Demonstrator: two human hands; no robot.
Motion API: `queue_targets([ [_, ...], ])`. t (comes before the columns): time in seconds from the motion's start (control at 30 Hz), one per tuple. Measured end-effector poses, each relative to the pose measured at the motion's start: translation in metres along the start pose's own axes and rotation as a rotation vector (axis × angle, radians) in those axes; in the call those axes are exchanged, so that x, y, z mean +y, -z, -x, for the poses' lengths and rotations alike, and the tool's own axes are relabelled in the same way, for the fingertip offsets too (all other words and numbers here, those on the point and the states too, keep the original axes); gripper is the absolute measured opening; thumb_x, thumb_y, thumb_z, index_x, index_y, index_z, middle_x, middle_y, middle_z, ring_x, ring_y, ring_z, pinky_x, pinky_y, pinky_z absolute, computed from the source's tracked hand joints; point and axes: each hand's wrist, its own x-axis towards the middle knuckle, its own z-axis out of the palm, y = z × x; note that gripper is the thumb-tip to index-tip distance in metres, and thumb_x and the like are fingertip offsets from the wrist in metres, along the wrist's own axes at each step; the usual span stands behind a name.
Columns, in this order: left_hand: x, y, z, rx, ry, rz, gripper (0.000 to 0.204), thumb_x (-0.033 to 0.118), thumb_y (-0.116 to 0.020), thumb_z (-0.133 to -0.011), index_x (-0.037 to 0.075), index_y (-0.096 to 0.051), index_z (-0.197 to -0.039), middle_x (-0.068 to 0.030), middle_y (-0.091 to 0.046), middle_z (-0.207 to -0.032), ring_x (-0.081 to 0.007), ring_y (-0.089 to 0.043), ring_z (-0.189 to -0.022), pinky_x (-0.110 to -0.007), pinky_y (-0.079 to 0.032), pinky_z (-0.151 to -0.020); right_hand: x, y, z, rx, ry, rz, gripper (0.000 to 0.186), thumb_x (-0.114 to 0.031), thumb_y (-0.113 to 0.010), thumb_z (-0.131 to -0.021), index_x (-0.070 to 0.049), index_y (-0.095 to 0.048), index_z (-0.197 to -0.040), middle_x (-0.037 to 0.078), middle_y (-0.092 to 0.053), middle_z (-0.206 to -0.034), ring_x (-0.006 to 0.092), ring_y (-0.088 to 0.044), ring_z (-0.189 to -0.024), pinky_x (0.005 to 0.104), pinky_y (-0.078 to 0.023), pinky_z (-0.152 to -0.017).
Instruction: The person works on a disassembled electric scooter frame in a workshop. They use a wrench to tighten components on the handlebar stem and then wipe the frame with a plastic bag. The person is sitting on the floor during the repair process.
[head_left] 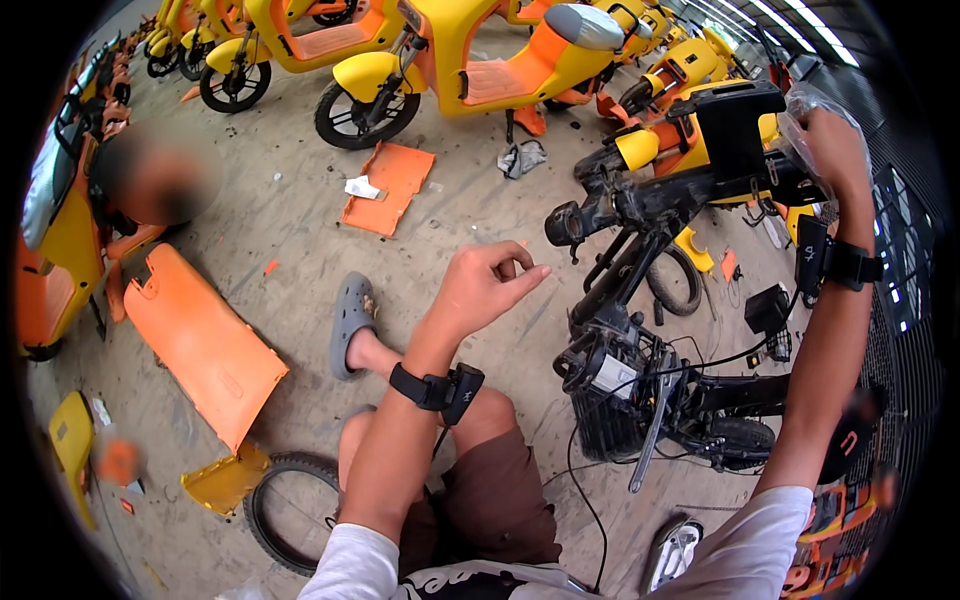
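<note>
A stripped black scooter frame [625, 260] stands in front of me to the right, its battery-like block and cables bare. My right hand [838, 150] is closed on a clear plastic bag [860, 115] beside the black upper end of the frame; its fingertips are partly hidden. My left hand [490, 285] hovers in the middle, left of the frame and apart from it. Its fingers are curled, thumb near the forefinger, with nothing visible in them. A long metal lever or wrench-like bar [652, 430] slants across the lower part of the frame. Both wrists wear strapped black devices.
Yellow and orange scooters [480, 60] line the back and left. Orange panels [390, 190] and a larger orange panel [205, 335] lie on the concrete. A tyre [255, 510] lies by my legs, another tyre [675, 285] behind the frame. Dark cables [590, 495] trail near my feet.
</note>
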Motion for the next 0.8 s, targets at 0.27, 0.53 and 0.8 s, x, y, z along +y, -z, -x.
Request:
queue_targets([
  [0.27, -0.0008, -0.0009, -0.0009, 0.068, 0.010, -0.003, 0.024, 0.022, -0.079, -0.074, 0.001, -0.067, -0.075, -0.0041, -0.049, -0.047, -0.0090, -0.041, -0.042, -0.027, -0.034, -0.043, 0.0043, -0.0039, -0.0015, 0.043, 0.026, -0.060, 0.039, -0.035, -0.054, -0.083, 0.000, -0.069, -0.093, 0.023, -0.066, -0.089, 0.0379, -0.063, -0.085, 0.0426, -0.048, -0.077],
  [0.53, 0.0006, -0.0044, -0.0025, 0.079, 0.052, -0.009, 0.023, 0.022, -0.078, -0.077, 0.001, -0.068, -0.080, 0.0023, -0.046, -0.050, -0.0045, -0.037, -0.047, -0.024, -0.029, -0.044, 0.0052, -0.0060, -0.0037, 0.010, 0.029, 0.007, 0.036, -0.032, -0.052, -0.085, -0.001, -0.069, -0.092, 0.018, -0.068, -0.088, 0.0320, -0.065, -0.082, 0.0402, -0.050, -0.074],
  [0.8, -0.0063, -0.0055, -0.0050, 0.123, 0.096, -0.087, 0.030, 0.025, -0.078, -0.076, 0.001, -0.066, -0.090, -0.0016, -0.047, -0.050, -0.0085, -0.040, -0.046, -0.026, -0.034, -0.046, 0.0029, -0.0031, -0.0015, 0.007, 0.018, -0.032, 0.035, -0.031, -0.057, -0.082, -0.002, -0.071, -0.094, 0.020, -0.067, -0.089, 0.0347, -0.065, -0.084, 0.0402, -0.050, -0.076],
])
